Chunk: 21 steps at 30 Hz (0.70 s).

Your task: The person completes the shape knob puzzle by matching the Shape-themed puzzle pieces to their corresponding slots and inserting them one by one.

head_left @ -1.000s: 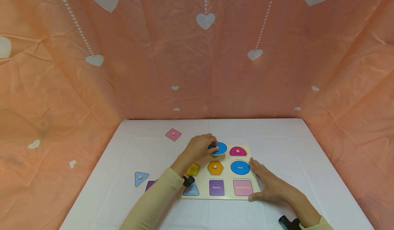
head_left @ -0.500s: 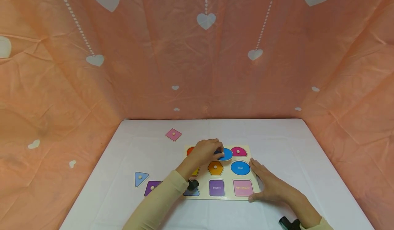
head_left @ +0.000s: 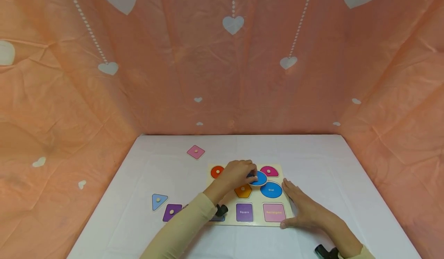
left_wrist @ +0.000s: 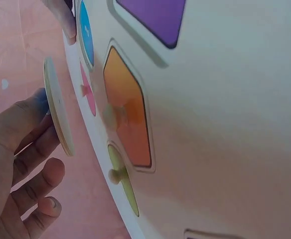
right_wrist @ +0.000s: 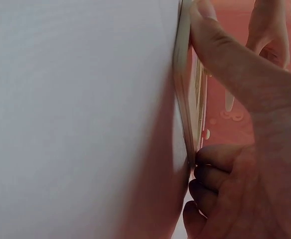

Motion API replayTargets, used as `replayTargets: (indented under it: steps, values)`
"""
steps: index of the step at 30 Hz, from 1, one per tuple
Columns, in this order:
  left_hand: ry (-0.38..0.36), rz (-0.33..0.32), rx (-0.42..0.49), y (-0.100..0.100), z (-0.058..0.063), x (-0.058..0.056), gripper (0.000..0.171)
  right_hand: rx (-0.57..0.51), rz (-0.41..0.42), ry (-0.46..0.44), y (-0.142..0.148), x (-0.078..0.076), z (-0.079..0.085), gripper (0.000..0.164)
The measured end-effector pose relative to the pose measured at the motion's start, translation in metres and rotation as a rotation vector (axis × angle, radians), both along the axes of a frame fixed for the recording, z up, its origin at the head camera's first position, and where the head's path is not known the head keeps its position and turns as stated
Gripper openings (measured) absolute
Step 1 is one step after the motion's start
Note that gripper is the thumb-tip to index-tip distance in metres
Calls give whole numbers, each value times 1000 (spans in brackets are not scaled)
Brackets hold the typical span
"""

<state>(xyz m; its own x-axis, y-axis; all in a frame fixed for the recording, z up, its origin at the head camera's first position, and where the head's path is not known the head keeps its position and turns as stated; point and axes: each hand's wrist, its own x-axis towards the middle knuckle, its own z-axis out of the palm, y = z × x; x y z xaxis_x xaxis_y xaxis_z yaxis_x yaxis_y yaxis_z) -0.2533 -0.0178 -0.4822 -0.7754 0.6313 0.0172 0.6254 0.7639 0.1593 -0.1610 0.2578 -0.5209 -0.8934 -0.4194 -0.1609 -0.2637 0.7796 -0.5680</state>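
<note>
My left hand (head_left: 234, 178) pinches a blue oval puzzle piece (head_left: 260, 178), its grip hidden by the fingers. In the left wrist view the oval piece (left_wrist: 60, 112) hangs tilted, clear of the shape puzzle board (left_wrist: 210, 124). Just in front and to the right of it, the board's blue recess marked Oval (head_left: 271, 192) lies uncovered. My right hand (head_left: 306, 209) rests against the board's right edge, thumb at the near corner and fingers farther up. The right wrist view shows the thumb (right_wrist: 230, 57) on the board's edge.
A red circle (head_left: 216, 171), a magenta half circle (head_left: 272, 170) and an orange hexagon (head_left: 244, 192) sit in the board. Square (head_left: 244, 216) and rectangle (head_left: 274, 216) recesses show printed words. Left of the board lie a blue triangle (head_left: 159, 202) and purple piece (head_left: 168, 214); a pink diamond (head_left: 195, 155) lies behind.
My left hand has carried the blue oval rightward and toward me, from the board's back row to beside the oval recess. The red circle has come into view. My right hand stays put.
</note>
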Motion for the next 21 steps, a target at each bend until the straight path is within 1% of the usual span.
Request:
replayTargets:
  steps: [5, 12, 17, 21]
  values:
    - [-6, -14, -4, 4, -3, 2, 24, -5, 7, -1, 1, 0, -1, 134]
    - [25, -59, -29, 13, -6, 5, 24, -18, 19, 18, 3, -1, -2, 134]
    - [4, -66, -26, 22, -10, 6, 24, -30, 22, 13, 3, -1, -1, 134]
    - [-5, -71, -33, 28, -10, 7, 23, -32, 24, 1, 4, -1, -1, 134]
